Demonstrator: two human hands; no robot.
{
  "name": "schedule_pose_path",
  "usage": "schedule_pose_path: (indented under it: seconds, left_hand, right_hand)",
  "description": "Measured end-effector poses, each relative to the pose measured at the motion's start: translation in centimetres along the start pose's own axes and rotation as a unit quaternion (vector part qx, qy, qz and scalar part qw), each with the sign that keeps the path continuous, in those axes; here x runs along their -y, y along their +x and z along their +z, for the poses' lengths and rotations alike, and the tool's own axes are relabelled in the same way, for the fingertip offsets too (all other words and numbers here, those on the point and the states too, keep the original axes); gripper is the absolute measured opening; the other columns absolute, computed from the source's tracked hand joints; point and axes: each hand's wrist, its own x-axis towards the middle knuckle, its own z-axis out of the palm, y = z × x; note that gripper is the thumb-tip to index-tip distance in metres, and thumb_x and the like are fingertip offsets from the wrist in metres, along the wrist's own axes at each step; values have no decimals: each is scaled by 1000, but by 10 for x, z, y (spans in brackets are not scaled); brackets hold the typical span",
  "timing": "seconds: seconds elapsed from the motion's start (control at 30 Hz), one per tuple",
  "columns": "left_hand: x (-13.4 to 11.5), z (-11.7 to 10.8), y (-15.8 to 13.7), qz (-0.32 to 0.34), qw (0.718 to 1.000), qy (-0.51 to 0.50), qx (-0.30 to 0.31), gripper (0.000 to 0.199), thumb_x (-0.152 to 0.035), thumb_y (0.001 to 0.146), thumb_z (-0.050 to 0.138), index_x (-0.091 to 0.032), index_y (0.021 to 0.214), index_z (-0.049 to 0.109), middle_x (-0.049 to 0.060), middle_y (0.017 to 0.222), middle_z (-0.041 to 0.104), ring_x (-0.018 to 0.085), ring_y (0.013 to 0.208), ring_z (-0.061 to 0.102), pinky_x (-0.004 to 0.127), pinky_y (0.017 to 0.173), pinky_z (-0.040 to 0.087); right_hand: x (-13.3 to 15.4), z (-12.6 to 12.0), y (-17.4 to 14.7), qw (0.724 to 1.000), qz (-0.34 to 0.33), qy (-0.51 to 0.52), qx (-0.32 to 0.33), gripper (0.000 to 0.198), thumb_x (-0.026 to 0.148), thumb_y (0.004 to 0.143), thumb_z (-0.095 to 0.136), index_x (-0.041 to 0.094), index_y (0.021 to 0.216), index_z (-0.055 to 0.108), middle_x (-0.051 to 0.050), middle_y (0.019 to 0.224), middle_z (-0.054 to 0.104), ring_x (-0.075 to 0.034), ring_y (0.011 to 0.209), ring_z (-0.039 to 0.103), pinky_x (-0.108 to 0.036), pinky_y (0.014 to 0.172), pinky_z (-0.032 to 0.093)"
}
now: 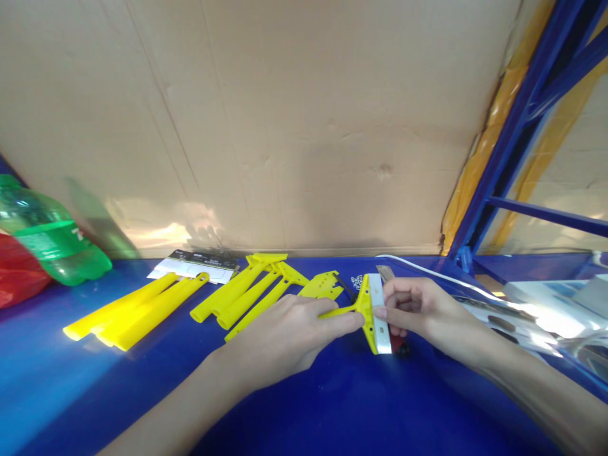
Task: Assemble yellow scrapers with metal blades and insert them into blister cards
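Note:
My left hand (297,326) is closed around the stem of a yellow plastic scraper head (365,307), which flares into a wide T with small holes. Along its right edge lies a flat metal blade (381,326) with holes in it. My right hand (422,307) pinches that blade between thumb and fingers, pressed against or very near the yellow edge. Partly hidden below my right hand is a red and black object (401,346). Beyond the scraper head sit some small silvery pieces (361,283), too small to name. Flat yellow pieces with holes (323,286) lie just past my left hand.
Several yellow tubes (154,313) and several yellow handles with flared ends (254,288) lie on the blue table (304,411). Printed cards (199,266), a green bottle (57,237) and a red bag (19,272) are leftward. A white cable (437,272) runs right, near a blue frame (498,145).

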Motion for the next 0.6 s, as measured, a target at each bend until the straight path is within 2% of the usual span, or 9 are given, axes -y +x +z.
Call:
schedule_pose_path:
  seconds: [0.1,0.2,0.3,0.43,0.6]
  left_hand:
    - [-1,-1,0,0,1000,8,28,47,-13,104,44,-41,141,51,1,113,70,18,93,70,28,77,51]
    - [-2,-2,-1,8,999,41,35,63,-8,100,44,-48,148,42,1,106,67,19,83,68,29,69,49]
    - [-3,-1,-1,23,997,73,25,74,0,94,44,-47,151,39,2,103,65,19,78,65,30,66,46]
    - [-1,0,-2,36,995,87,17,77,2,90,45,-44,151,41,2,102,64,19,74,62,31,66,44]
    - [-2,-1,-2,38,994,104,16,80,2,87,49,-47,150,42,3,107,62,18,73,61,30,66,43]
  right_hand:
    - [2,-2,-1,1000,-8,1,22,39,51,69,88,18,72,68,0,61,69,-12,55,61,-24,55,50]
    - [2,-1,0,1000,-5,2,18,39,51,69,88,17,74,68,0,61,69,-12,54,60,-23,55,49]
    - [-1,1,0,1000,3,1,3,37,46,66,91,18,73,67,2,57,67,-12,51,59,-23,52,49]
    - [-4,2,1,1000,7,6,2,36,42,64,92,19,70,65,3,53,65,-12,48,58,-23,50,50]
    - [-2,1,-1,1000,-9,-23,3,33,42,69,90,19,71,66,1,57,68,-12,51,59,-23,52,48]
